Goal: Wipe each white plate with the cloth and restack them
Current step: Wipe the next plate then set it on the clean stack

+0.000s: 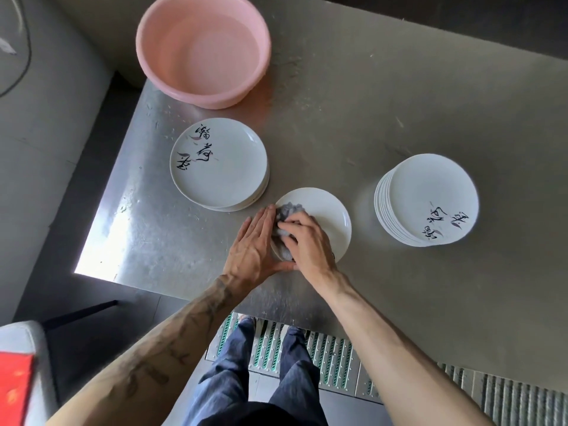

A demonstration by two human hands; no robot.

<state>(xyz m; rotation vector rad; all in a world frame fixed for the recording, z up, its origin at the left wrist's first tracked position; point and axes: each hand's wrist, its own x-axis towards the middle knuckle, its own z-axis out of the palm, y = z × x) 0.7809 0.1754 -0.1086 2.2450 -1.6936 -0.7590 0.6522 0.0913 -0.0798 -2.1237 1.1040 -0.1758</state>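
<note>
Steadying the single plate (329, 216) on the worktop (338, 133) is the job of your left hand (250, 244): its straight fingers lie flat against the rim. Your right hand (309, 244) grips the grey cloth (287, 212), which is bunched on that plate; sweep it out to the bare far side. The short stack (218, 162) lies left of this plate, the tall stack (427, 195) right.

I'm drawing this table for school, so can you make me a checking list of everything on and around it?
Surface: steel table, scratched.
Job's things: plate under grey cloth; left stack; right stack, taller.
Clutter: pink basin.
Hands: left hand flat against plate's rim; right hand grips cloth.
Cables: maybe a cable, far left.
Surroundings: floor grate; red thing.
</note>
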